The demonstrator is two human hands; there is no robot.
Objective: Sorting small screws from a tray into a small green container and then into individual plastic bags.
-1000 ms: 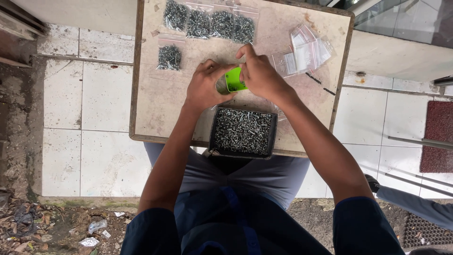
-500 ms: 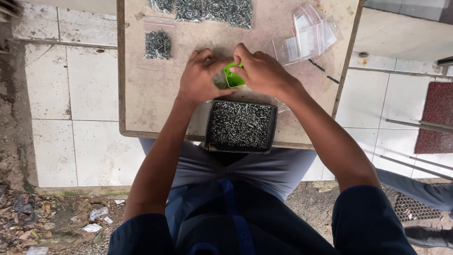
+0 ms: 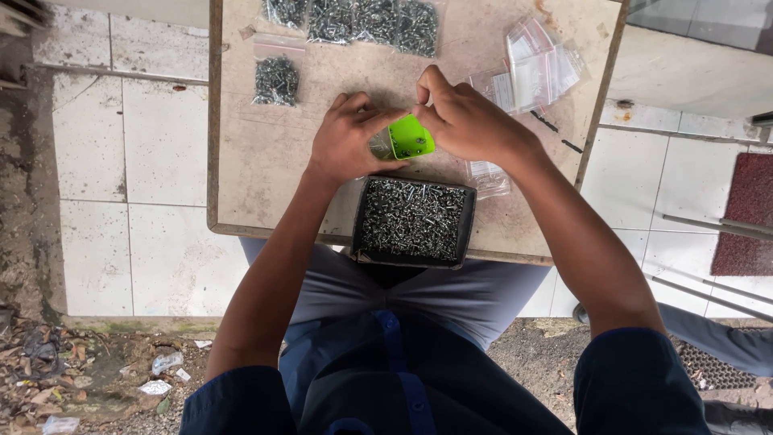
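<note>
My left hand (image 3: 342, 137) and my right hand (image 3: 467, 121) meet above a black tray (image 3: 465, 229) full of small metal screws. Between them is a small bright green cup (image 3: 411, 137) tipped on its side, along with a small clear plastic bag (image 3: 380, 147) that is mostly hidden by my fingers. My right hand pinches the cup's rim; my left hand's fingers close around the bag next to it. The tray sits at the near edge of a worn wooden table (image 3: 241, 161), over my lap.
Several filled bags of screws (image 3: 354, 18) lie along the table's far edge, one more bag (image 3: 276, 79) at the left. A pile of empty clear bags (image 3: 535, 68) lies at the right. White floor tiles surround the table; a red mat (image 3: 745, 213) is at far right.
The view has shifted, so the table sits lower in the picture. My hands have stayed together over the tray, and the green cup now tips more toward the left hand.
</note>
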